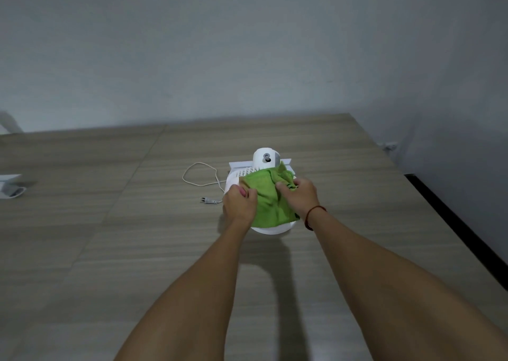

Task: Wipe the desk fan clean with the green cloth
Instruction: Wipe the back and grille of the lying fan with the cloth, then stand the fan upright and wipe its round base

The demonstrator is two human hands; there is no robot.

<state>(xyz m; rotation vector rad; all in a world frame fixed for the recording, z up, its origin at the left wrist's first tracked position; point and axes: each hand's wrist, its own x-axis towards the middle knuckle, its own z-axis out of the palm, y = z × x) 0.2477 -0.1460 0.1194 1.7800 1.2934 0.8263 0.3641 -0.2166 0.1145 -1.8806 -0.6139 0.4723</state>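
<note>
The white desk fan (266, 160) sits on the wooden table (110, 223), toward the far right corner and well in from the near edge. The green cloth (265, 195) is draped over the top of its round grille, covering most of it. My left hand (239, 202) is curled over the left rim of the fan, its fingers closed on the cloth's left edge. My right hand (301, 197) presses onto the cloth at the fan's right side, thumb pinning a fold and fingers bunched around the fabric. A red string bracelet (313, 216) circles my right wrist. The fan's white cord (200, 175) loops toward the table's left edge, its plug (208, 200) lying just left of my left hand.
</note>
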